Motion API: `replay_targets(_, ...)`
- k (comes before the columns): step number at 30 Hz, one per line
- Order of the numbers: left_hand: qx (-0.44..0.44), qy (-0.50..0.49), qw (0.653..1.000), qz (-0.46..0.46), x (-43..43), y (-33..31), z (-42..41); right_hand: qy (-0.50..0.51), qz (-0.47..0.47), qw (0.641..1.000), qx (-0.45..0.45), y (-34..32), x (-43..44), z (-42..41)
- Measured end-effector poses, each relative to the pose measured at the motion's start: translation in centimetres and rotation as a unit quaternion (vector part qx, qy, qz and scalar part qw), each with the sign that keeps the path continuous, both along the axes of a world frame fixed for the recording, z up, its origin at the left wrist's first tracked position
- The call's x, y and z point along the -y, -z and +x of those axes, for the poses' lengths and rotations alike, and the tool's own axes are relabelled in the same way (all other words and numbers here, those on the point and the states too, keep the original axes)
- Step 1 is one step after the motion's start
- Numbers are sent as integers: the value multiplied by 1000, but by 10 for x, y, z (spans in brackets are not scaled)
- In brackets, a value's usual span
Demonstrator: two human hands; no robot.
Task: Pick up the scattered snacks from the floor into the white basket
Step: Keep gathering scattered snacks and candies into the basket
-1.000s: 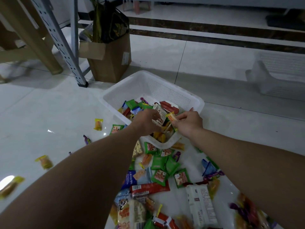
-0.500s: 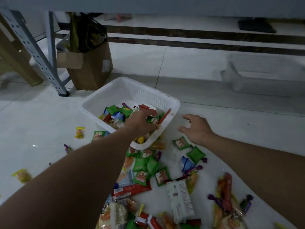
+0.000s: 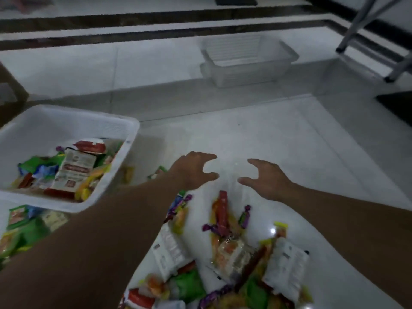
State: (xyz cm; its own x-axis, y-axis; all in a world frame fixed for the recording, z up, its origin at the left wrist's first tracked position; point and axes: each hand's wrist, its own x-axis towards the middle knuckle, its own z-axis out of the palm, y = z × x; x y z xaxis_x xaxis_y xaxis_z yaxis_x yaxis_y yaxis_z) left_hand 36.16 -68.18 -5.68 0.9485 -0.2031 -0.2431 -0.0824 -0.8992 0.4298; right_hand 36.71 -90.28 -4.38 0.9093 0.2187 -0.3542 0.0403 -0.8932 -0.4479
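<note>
The white basket (image 3: 124,150) sits on the floor at the left, holding several colourful snack packets. My left hand (image 3: 192,169) and my right hand (image 3: 265,178) hover side by side over bare tile to the right of the basket, fingers spread, palms facing each other, nothing in them. Below my hands lies a heap of scattered snacks (image 3: 223,248): a red stick pack (image 3: 222,210), purple-wrapped candies (image 3: 245,216), white pouches (image 3: 286,264) and green packets (image 3: 188,286). More green packets (image 3: 20,224) lie in front of the basket. The view is motion-blurred.
A second, see-through basket (image 3: 247,61) stands farther back on the tile floor. Metal frame legs (image 3: 365,25) rise at the top right, with a dark mat (image 3: 399,105) below them. A brown cardboard box corner (image 3: 11,92) shows at the far left.
The view has swung right, putting the basket at the left. My left hand left the basket and both hands now hover open, close together, beyond the snack heap.
</note>
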Motion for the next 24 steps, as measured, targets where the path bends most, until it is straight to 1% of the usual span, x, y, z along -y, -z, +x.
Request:
replay_targets(3, -21, 65, 998, 10, 36, 19, 2, 54, -11, 998, -30, 15, 33, -19)
replay_targets(6, -41, 115, 992, 10, 64, 33, -1, 96, -12, 994, -41, 27, 54, -39)
replay_targets(10, -68, 169, 983, 29, 93, 48, -8, 156, -6, 986, -55, 37, 75, -64)
replay_targets(13, -82, 203, 975, 35, 110, 58, -13, 203, -12, 975, -86, 46, 87, -78)
replay_targets(18, -86, 243, 965, 42, 135, 73, -15, 222, -40, 963, -149, 50, 97, -90)
replay_targets(21, -77, 259, 962, 41, 145, 80, -18, 226, -70, 950, -205, 53, 97, -97)
replay_targets(24, -62, 268, 960, 43, 151, 83, -16, 256, -24, 936, -242, 58, 95, -102)
